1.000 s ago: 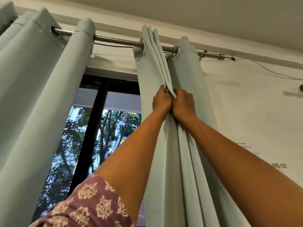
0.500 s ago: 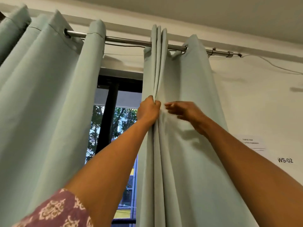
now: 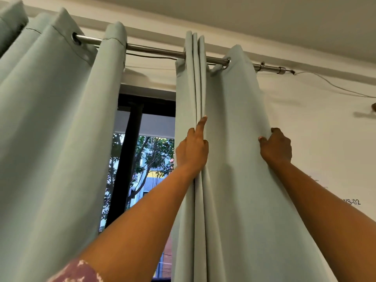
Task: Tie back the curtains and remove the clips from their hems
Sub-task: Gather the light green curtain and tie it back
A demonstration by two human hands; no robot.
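Two pale green curtains hang from a steel rod [image 3: 154,50]. The right curtain [image 3: 234,139] is bunched into pleats near its left side. My left hand [image 3: 192,150] grips those stacked pleats, with its index finger stretched up along the folds. My right hand [image 3: 275,147] grips the right curtain's outer edge by the wall, fingers curled round the fabric. The left curtain [image 3: 53,129] hangs untouched. No clip or tie-back shows in view; the hems are out of frame.
A dark window frame [image 3: 132,139] with trees and buildings outside fills the gap between the curtains. A white wall [image 3: 325,129] with a "WS-02" label [image 3: 353,201] lies on the right. A thin wire [image 3: 333,85] runs from the rod's end.
My right hand left the pleats beside my left hand and moved right to the curtain's outer edge. My left hand stayed on the folds and stretched out its index finger.
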